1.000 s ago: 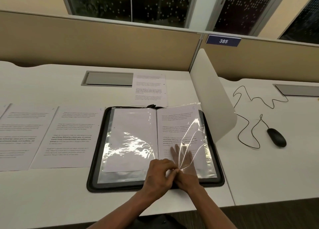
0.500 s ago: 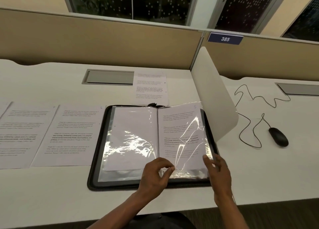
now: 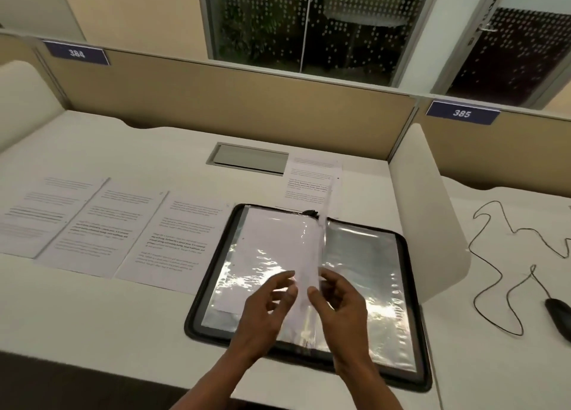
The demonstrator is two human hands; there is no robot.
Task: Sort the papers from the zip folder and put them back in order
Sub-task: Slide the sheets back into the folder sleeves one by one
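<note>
Sleeve [image 3: 312, 273] with the page 5 sheet has flipped upright between your hands; left hand [image 3: 265, 307] loosely spread, right hand [image 3: 338, 304] pinching its edge. Zip folder [image 3: 411, 286] beneath; empty sleeve [image 3: 364, 264] exposed rightward, so next page can go in

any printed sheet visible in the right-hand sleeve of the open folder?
No: the right sleeve of the zip folder shows only shiny clear plastic, no printed sheet.

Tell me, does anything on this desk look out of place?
Only mildly: one printed sheet lies apart behind the zip folder, its near edge tucked under it, while three others sit in a row to the left.
</note>
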